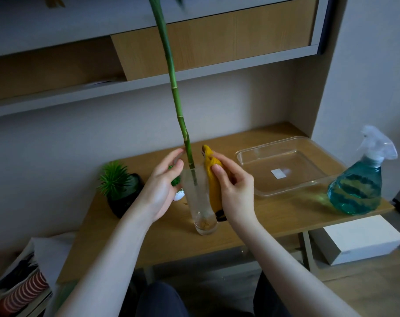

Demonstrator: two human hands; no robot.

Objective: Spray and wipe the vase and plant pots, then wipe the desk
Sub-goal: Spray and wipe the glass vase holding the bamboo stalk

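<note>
No readable txt anywhere; white sticker (278,173) under clear tray (251,156) looks blank, no brand seen on spray bottle (356,191)

Bare forearms, no sleeves, dark trousers (162,300)
</note>
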